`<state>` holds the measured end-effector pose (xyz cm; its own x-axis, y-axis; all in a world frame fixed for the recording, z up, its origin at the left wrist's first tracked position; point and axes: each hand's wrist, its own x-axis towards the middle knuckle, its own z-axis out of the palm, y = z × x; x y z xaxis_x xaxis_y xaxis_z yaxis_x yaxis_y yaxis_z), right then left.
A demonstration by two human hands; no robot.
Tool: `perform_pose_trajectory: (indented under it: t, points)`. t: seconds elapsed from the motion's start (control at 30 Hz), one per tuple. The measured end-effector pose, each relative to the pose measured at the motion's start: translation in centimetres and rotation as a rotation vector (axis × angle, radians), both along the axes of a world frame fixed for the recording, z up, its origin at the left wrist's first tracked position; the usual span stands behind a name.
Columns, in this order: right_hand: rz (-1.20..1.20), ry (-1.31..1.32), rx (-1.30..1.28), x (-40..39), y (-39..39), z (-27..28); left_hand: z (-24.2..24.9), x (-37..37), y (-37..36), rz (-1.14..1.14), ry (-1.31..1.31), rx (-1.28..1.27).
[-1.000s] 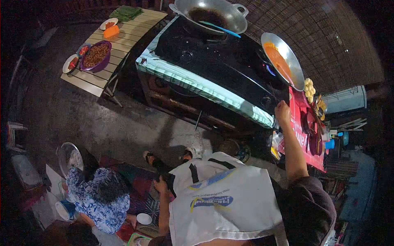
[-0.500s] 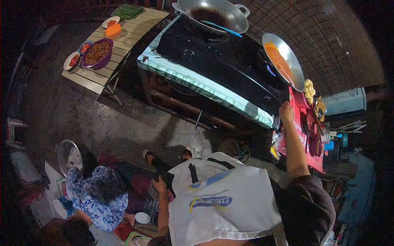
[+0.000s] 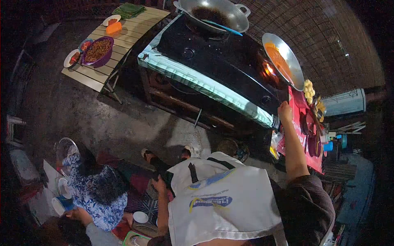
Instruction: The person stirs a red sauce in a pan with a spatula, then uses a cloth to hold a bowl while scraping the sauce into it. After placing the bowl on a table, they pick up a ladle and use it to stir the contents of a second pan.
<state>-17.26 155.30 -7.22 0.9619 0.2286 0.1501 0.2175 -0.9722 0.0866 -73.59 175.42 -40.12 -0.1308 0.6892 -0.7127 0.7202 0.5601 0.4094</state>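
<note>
My right hand (image 3: 285,111) is closed at the right end of the black stove (image 3: 230,67), beside its front edge; whatever it grips is too small to make out. Above it, a metal pan (image 3: 296,61) with orange sauce (image 3: 279,61) tilts over an orange flame (image 3: 269,69). At the lower middle, my left hand (image 3: 159,184) is beside the white apron (image 3: 246,197) against dark cloth, its fingers hard to see. A large wok (image 3: 242,24) with a blue-handled utensil (image 3: 227,29) rests at the stove's far end.
A slatted table (image 3: 141,24) holds leaves, plates, an orange container and a purple bowl (image 3: 107,57) of brown food. Right of the stove, a red-covered surface (image 3: 301,135) carries yellow items. At lower left, a person in a blue-and-white patterned shirt (image 3: 82,197) bends beside a large pot (image 3: 62,151).
The flame under the sauce pan has turned from a small blue one to a larger orange one. The patterned-shirt person's arms have shifted. My hands have barely moved.
</note>
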Motion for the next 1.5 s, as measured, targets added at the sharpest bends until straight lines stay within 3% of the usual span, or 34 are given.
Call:
perform_pose_trajectory:
  t: [0.07,0.2,0.37,0.47,0.53,0.6,0.67,0.7,0.8,0.87,1.0,1.07,1.2,1.27,1.37,1.5]
  points:
    - [0.003,0.026,0.006,-0.6,0.4,0.6,-3.5,-1.1,-0.9,0.228,-0.225,0.015]
    - [-0.015,0.018,0.014,-1.5,1.0,0.7,-3.4,-1.3,-1.3,0.253,-0.194,0.036]
    - [0.136,-0.024,0.116,-3.3,2.4,0.7,7.2,1.8,1.1,-0.053,-0.027,0.003]
    - [0.233,-0.018,0.171,-5.1,5.9,1.6,-1.5,-0.9,-1.1,0.057,-0.086,0.099]
    - [0.431,-0.048,0.215,-5.2,8.4,1.7,-3.9,-1.8,-1.2,0.061,-0.196,0.129]
    - [0.483,-0.045,0.239,-5.4,11.6,1.8,-4.1,-1.8,-1.4,0.065,-0.306,0.159]
    - [0.55,-0.025,0.22,-4.9,14.7,1.6,-3.5,-1.5,-1.9,0.065,-0.06,0.172]
    - [0.558,-0.022,0.22,-4.4,16.1,1.4,-3.6,-1.6,-2.0,0.074,-0.057,0.172]
    - [0.612,-0.012,0.18,-2.5,20.4,0.7,-3.4,-1.8,-2.2,0.217,-0.238,0.178]
    - [0.6,-0.074,0.174,-0.9,23.1,-0.2,3.5,-0.2,-0.9,0.061,-0.145,0.13]
    - [0.518,-0.041,0.125,1.0,26.8,-0.1,1.3,-1.3,-1.8,0.185,-0.242,0.112]
    - [0.549,-0.017,0.078,1.2,27.1,0.6,0.0,-1.7,-2.1,0.072,-0.044,0.161]
    - [0.55,0.061,0.135,-3.0,24.3,3.5,2.5,-1.4,-1.6,0.074,0.01,0.123]
    - [0.585,0.012,0.14,-4.8,20.5,3.4,5.6,-0.9,-0.5,0.104,-0.18,0.132]
    - [0.459,0.039,0.179,-7.2,13.2,3.1,-1.0,-2.7,-1.9,0.201,-0.138,0.05]
    - [0.293,0.024,0.101,-6.3,3.4,2.3,-0.4,-2.2,0.3,-0.02,-0.048,-0.047]
